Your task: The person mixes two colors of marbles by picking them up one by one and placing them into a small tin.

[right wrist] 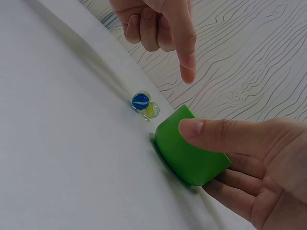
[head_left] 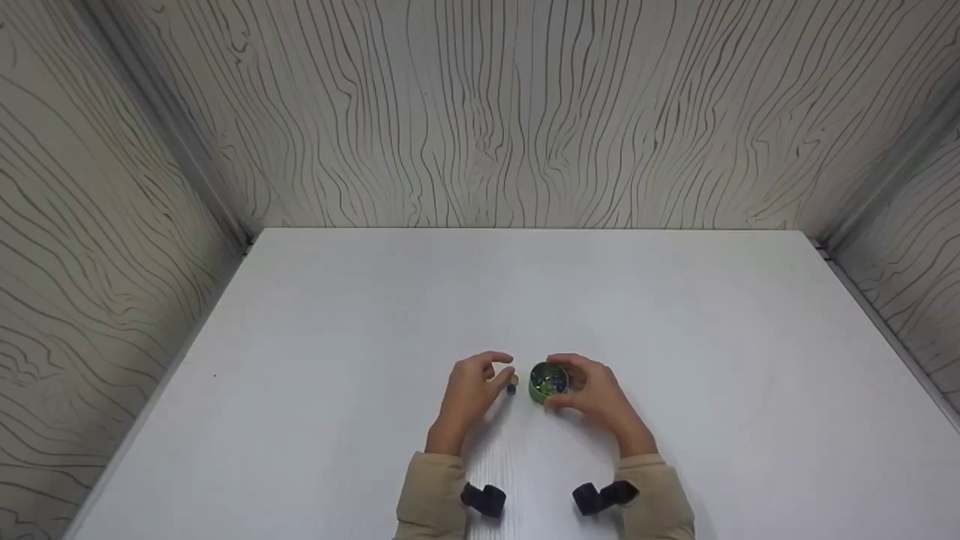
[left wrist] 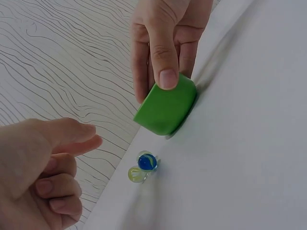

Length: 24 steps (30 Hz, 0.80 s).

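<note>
A small green cup [left wrist: 165, 108] stands on the white table, and glass marbles [head_left: 550, 377] show inside it in the head view. My right hand [head_left: 598, 391] grips the cup from the right side, thumb on the near wall and fingers around the far side. Just left of the cup, a blue marble [right wrist: 140, 101] and a yellow-swirled marble [right wrist: 152, 110] lie close together, with a clear one partly hidden behind the blue. My left hand [head_left: 470, 386] hovers beside these marbles, holding nothing; its index finger and thumb reach out while the other fingers curl in.
The white tabletop [head_left: 360, 300] spreads around both hands. Wood-grain patterned panels [head_left: 480, 112] rise behind it and at both sides. Dark wrist cameras [head_left: 487, 500] are strapped over the beige sleeves [head_left: 433, 495].
</note>
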{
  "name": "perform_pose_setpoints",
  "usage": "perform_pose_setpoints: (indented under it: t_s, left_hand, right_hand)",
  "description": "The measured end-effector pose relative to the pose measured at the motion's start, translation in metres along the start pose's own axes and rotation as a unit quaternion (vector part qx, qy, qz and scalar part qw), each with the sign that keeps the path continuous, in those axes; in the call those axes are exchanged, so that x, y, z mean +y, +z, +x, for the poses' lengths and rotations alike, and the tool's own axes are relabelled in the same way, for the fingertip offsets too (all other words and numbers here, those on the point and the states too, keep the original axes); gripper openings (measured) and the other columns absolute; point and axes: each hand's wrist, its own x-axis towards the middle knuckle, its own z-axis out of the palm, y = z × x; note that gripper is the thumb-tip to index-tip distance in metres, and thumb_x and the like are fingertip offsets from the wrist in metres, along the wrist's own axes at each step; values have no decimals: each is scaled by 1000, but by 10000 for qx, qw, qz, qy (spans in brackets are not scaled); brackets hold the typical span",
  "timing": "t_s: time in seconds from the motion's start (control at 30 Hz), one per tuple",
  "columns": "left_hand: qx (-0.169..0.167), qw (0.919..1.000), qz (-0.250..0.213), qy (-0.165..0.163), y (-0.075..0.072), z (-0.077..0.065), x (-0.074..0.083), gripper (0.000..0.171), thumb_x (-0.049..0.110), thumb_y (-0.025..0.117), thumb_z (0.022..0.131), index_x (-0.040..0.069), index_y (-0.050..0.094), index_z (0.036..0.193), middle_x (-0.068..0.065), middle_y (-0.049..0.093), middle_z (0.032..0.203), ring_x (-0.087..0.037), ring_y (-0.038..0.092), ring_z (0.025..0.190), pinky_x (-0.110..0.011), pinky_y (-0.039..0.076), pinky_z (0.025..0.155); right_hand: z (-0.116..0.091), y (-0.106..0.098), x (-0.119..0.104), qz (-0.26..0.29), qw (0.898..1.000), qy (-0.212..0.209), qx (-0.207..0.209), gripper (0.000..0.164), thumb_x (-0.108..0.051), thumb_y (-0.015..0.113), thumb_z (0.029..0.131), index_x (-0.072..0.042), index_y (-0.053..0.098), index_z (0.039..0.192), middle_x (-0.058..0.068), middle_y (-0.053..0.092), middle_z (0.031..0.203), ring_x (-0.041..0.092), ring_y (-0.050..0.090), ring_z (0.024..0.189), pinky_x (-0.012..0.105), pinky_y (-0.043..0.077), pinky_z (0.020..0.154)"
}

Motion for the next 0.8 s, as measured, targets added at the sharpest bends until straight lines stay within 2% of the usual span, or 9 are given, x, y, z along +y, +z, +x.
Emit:
perform_pose_setpoints:
  t_s: [0.1,0.27,0.4,0.5,0.57,0.8]
  left_hand:
    - [-10,9999,1,-135,-1,1,-2,20,18,67,89,10,72,107,3,50,70,-10,53,76,-25,45,69]
    - [13,9998,-39,-173,-4,1,-3,19,17,67,89,9,72,106,-5,64,80,-18,64,87,-34,53,76]
    - [-51,9997,-78,-214,-5,1,-3,19,17,67,89,9,72,106,-2,60,76,-13,57,79,-28,49,72]
    - [-151,9997,-88,-199,-4,1,-3,20,17,66,90,8,72,106,3,48,69,-10,45,69,-23,40,65]
    - [-171,9997,-45,-176,-4,1,-3,20,17,66,90,8,72,106,5,44,67,-9,43,67,-21,38,64]
    - [-108,9995,-22,-295,-4,0,-5,19,14,67,88,6,72,104,0,55,72,-10,47,71,-24,41,66]
  right_hand:
    - [1,1,-1,27,10000,25,17,66,-11,84,69,-2,57,129,21,60,132,38,57,124,46,44,105]
    - [1,2,-2,64,9999,93,97,65,-10,84,69,-3,58,128,19,60,133,37,57,124,46,45,105]
    - [0,3,-3,157,9996,184,122,64,-11,84,70,-5,58,129,17,60,133,35,57,125,45,44,105]
    - [-2,2,-2,182,9997,78,125,64,-11,83,70,-4,58,129,19,61,131,36,57,124,45,45,105]
    - [-2,1,-1,165,9998,-22,107,65,-11,83,70,-2,57,129,21,60,131,37,57,124,45,45,104]
    - [-2,1,1,96,9999,-34,83,67,-14,84,69,-2,57,129,21,59,132,38,56,125,45,45,104]
